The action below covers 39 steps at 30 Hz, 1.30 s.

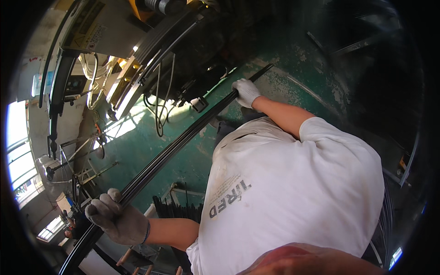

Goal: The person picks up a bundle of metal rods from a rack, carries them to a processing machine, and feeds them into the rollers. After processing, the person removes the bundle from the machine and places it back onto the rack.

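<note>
A bundle of long, thin dark strips runs slantwise from the lower left to the upper middle, raised above the green floor. Close to its lower-left stretch, my left hand, in a soiled grey work glove, has its fingers curled round the strips. My right hand, in a paler glove, grips the same bundle near its far end. The strips' tips stick out a little past that hand. Whether they are metal or plastic I cannot tell. At the lower left the bundle runs on beyond my left hand toward the picture's rim.
A machine with hanging cables stands at the upper left. More dark strips rest on a rack below the bundle. Wooden pegs jut up at the bottom. The green floor is worn. Metal frames lie in shadow at the upper right.
</note>
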{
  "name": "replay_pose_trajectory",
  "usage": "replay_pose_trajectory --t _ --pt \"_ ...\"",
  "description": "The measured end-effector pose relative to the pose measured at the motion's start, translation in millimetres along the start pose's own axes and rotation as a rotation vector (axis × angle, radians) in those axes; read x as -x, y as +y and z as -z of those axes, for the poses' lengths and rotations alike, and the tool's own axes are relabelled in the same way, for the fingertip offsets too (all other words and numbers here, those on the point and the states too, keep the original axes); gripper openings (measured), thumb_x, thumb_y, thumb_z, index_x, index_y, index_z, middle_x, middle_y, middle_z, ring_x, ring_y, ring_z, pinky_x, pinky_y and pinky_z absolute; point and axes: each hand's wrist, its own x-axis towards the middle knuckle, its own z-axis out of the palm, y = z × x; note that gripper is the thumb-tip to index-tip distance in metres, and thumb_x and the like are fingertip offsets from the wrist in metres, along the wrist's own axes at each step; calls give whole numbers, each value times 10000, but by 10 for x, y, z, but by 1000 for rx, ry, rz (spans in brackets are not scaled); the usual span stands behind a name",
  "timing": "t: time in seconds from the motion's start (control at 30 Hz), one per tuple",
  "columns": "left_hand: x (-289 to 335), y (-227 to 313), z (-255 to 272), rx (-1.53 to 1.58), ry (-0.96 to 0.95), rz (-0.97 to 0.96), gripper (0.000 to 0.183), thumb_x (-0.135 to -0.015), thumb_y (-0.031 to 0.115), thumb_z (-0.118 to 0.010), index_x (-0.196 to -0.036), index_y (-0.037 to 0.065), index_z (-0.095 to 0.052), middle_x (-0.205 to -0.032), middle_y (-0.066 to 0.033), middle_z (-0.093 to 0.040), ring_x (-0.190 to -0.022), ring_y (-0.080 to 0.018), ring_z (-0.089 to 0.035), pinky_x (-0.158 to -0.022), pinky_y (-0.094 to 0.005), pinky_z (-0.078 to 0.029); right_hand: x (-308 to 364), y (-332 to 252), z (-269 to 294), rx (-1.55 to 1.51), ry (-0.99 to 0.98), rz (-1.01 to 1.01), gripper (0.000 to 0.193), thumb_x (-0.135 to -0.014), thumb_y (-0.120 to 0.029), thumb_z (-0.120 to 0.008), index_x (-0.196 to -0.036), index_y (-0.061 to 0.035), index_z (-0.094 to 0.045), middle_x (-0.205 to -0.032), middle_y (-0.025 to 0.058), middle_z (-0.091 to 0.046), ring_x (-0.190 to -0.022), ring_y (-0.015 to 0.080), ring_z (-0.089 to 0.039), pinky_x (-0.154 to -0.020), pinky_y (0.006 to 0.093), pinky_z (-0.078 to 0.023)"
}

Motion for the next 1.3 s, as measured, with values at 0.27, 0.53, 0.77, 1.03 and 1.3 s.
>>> replay_pose_trajectory --t 0.27,0.53,0.77,1.03,1.3 --pt "-431 -639 965 314 257 104 202 -1077 212 -564 -1039 37 -658 -796 -21 -498 -754 -192 -512 -964 -433 -476 -359 177 743 -2316 149 -383 341 -924 -57 -407 -1173 74 -599 -1198 232 -638 -1160 424 -616 -1074 603 -482" --pt "-963 -1123 2081 472 193 269 256 -1051 233 -592 -1136 8 -681 -971 -145 -748 -1027 -316 -709 -1065 -506 -499 -1064 -684 1342 -2128 378 -284 180 -1008 -97 -573 -1123 33 -620 -1083 191 -683 -1092 359 -668 -1004 526 -543" --pt "-1300 -1107 2499 655 227 205 280 -1025 129 -576 -1174 -98 -643 -1155 -232 -693 -1152 -370 -635 -1158 -557 -413 -1632 -856 2009 -1766 762 -428 354 -895 -204 -838 -1117 9 -662 -1000 122 -716 -925 262 -695 -802 423 -573" --pt "-1630 -1583 2945 448 309 299 300 -1047 174 -589 -1146 -100 -659 -1138 -216 -717 -1104 -334 -668 -1080 -467 -501 -2276 -757 2209 -1729 577 -381 479 -892 -326 -839 -1118 64 -678 -998 144 -728 -866 271 -716 -738 434 -590" --pt "-2165 -2405 2554 208 545 323 400 -1115 280 -461 -1282 -47 -621 -1204 -178 -691 -1093 -296 -678 -998 -406 -561 -2766 -805 2332 -1742 651 -605 415 -871 -190 -846 -1132 85 -677 -1077 178 -721 -871 282 -711 -745 432 -596"
